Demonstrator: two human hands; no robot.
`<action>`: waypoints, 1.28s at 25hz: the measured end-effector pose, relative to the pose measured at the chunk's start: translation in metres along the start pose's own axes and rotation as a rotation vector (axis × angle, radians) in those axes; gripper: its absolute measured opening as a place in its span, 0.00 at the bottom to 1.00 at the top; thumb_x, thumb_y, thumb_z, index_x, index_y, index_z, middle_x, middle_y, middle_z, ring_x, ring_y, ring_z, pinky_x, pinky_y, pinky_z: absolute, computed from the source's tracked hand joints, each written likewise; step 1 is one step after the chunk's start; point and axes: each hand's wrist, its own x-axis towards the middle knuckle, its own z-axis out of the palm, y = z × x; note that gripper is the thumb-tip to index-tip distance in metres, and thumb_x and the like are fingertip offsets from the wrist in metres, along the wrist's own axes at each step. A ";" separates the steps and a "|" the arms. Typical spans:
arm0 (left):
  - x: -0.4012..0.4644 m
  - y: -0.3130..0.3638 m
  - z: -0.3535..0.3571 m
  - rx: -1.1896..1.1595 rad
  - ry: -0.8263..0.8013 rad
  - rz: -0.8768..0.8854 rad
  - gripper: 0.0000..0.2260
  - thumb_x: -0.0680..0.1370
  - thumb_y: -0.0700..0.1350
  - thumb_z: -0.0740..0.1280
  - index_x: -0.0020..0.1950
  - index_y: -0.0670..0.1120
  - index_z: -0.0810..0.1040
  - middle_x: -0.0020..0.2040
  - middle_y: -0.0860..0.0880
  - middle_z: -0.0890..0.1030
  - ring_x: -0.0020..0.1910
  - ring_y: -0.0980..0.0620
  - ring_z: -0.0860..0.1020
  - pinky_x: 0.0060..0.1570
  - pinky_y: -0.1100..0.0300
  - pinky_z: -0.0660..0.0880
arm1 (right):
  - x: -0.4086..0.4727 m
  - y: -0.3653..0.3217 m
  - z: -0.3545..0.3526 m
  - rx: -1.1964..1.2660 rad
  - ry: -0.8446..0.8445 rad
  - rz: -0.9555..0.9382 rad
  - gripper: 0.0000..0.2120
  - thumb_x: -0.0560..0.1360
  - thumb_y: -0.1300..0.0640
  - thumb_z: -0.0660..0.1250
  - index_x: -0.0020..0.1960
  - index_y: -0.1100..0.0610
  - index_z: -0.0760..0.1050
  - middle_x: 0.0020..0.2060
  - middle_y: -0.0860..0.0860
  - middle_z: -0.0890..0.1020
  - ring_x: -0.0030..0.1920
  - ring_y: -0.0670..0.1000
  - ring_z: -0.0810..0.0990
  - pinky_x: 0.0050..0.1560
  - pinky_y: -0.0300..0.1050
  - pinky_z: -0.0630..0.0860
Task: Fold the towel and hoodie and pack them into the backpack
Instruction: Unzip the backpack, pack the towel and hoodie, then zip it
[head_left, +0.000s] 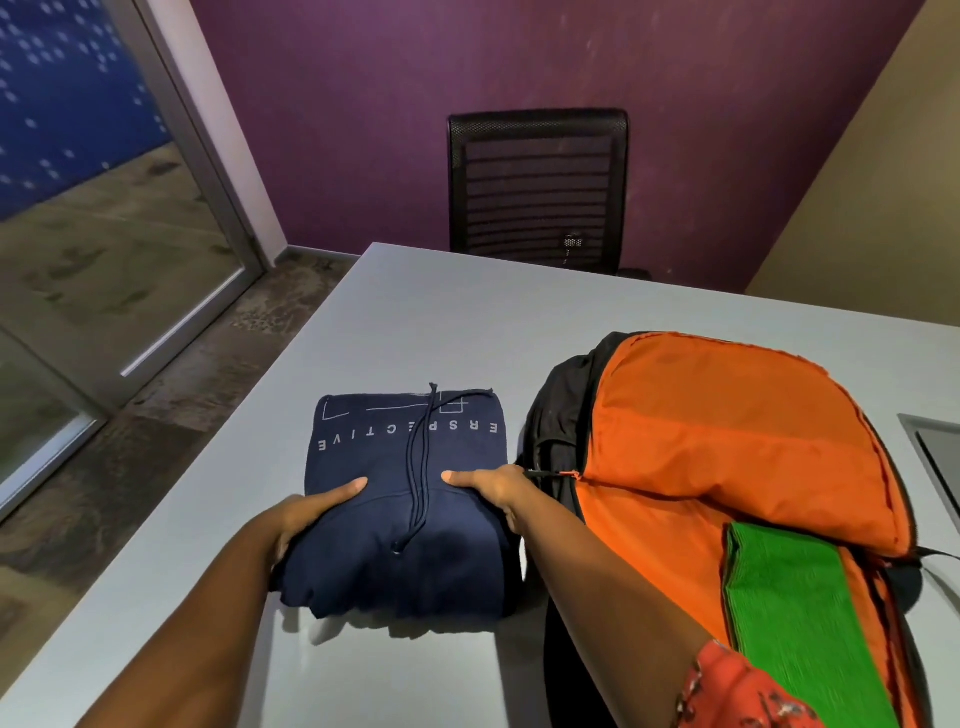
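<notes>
Towel (800, 618): green, folded, already lying inside the open backpack (727, 441) at the right of the frame; this part looks done.

Hoodie (410, 499): navy, folded into a compact rectangle, lying on the table (441, 322) at centre frame, just left of the backpack; folding looks finished, packing is left.

Left hand (306, 512): grips the hoodie's left edge, thumb on top.

Right hand (493, 488): grips the right edge likewise.

Remaining, by judgement: lift the hoodie into the backpack beside or over the towel.
</notes>
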 end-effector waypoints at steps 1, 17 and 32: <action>-0.006 0.000 0.003 -0.027 -0.015 -0.001 0.41 0.52 0.60 0.79 0.58 0.39 0.77 0.49 0.40 0.83 0.48 0.40 0.82 0.44 0.52 0.78 | -0.002 -0.001 -0.001 0.001 -0.029 -0.003 0.41 0.64 0.48 0.77 0.68 0.66 0.66 0.62 0.60 0.76 0.57 0.60 0.78 0.61 0.55 0.75; -0.143 0.061 0.000 -0.157 0.104 0.322 0.21 0.67 0.47 0.75 0.56 0.40 0.79 0.50 0.40 0.83 0.47 0.41 0.81 0.46 0.52 0.77 | -0.105 -0.027 -0.016 0.136 -0.248 -0.096 0.23 0.72 0.49 0.70 0.62 0.60 0.74 0.45 0.55 0.80 0.40 0.54 0.78 0.37 0.43 0.73; -0.281 0.188 0.113 -0.236 0.019 0.848 0.19 0.65 0.49 0.76 0.53 0.42 0.81 0.50 0.45 0.83 0.44 0.48 0.82 0.47 0.55 0.79 | -0.242 -0.112 -0.174 0.342 0.079 -0.645 0.31 0.63 0.50 0.78 0.60 0.64 0.75 0.54 0.59 0.82 0.51 0.59 0.82 0.55 0.56 0.78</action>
